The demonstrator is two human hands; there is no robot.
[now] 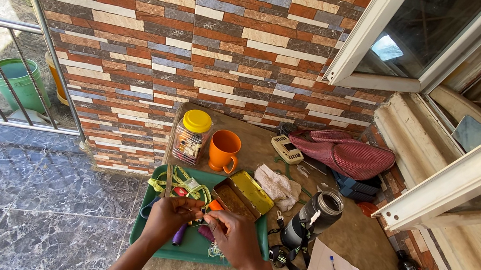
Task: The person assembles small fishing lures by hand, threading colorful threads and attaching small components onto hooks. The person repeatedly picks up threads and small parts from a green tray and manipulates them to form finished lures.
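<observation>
A: Working over the green tray (139, 229)?
B: Yes. Left hand (168, 216) and right hand (233, 238) pinch thread (201, 214) between them; threading looks unfinished. Open tin (245, 196) just beyond.

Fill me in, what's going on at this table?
A person works with both hands over a green tray on a brown table. The left hand and right hand meet over small sewing bits, pinching something too small to identify. An open yellow tin, orange mug and yellow-lidded jar sit just beyond.
</observation>
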